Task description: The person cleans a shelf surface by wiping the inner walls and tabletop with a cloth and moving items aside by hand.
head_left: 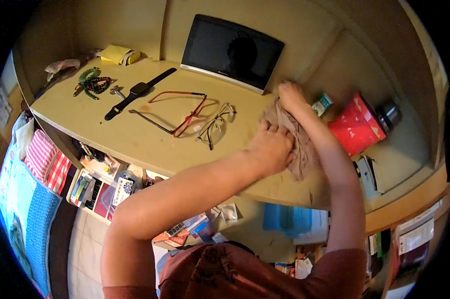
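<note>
A brownish cloth (300, 158) lies crumpled on the yellowish desk top (150, 149). My left hand (272, 145) presses on the cloth with its fingers bent over the near part. Farther back, my right hand (291, 96) is closed on the cloth's upper end, close to the lower right corner of a dark-screened tablet (232, 50). Left of the cloth lie thin-framed glasses (216, 124) and red-framed glasses (187, 118). A black smartwatch (139, 90) is stretched out beyond them.
Beaded bracelets (93, 83) and a yellow packet (119, 54) sit at the left. A red container (357, 125), a dark flask (388, 114) and a small green box (322, 104) stand at the right. Below the desk edge is an open drawer (103, 199) with small items.
</note>
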Motion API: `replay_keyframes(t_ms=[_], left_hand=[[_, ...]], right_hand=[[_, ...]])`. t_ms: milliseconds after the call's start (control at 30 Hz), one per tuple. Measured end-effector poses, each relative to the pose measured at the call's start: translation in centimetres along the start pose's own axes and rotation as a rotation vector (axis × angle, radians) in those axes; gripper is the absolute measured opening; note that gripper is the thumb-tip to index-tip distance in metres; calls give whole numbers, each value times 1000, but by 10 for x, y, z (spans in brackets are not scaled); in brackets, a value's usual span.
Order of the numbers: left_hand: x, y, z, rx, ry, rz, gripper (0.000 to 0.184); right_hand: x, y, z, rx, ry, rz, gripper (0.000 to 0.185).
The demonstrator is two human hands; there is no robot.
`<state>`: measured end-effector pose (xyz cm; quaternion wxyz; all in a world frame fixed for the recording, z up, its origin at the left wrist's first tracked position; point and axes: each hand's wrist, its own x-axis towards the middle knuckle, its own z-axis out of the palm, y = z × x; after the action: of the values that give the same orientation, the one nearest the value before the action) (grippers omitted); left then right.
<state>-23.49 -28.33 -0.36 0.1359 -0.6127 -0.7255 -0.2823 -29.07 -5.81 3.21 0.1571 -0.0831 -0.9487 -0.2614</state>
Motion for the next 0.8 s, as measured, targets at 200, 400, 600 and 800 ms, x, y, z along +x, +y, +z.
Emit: replay_keyframes(t_ms=[200,400,600,800], left_hand=[[1,4,7,54,-52,-1,42],[1,2,3,36,0,5,42],[-1,1,4,32,4,28,41],[2,1,0,64,-31,-6,39]], right_hand=[[-1,-11,7,-82,-60,1,20],[4,-9,9,-45,22,80,21],[-5,-10,13,-22,108,80,22],[10,-13,9,-37,-66,123,24]])
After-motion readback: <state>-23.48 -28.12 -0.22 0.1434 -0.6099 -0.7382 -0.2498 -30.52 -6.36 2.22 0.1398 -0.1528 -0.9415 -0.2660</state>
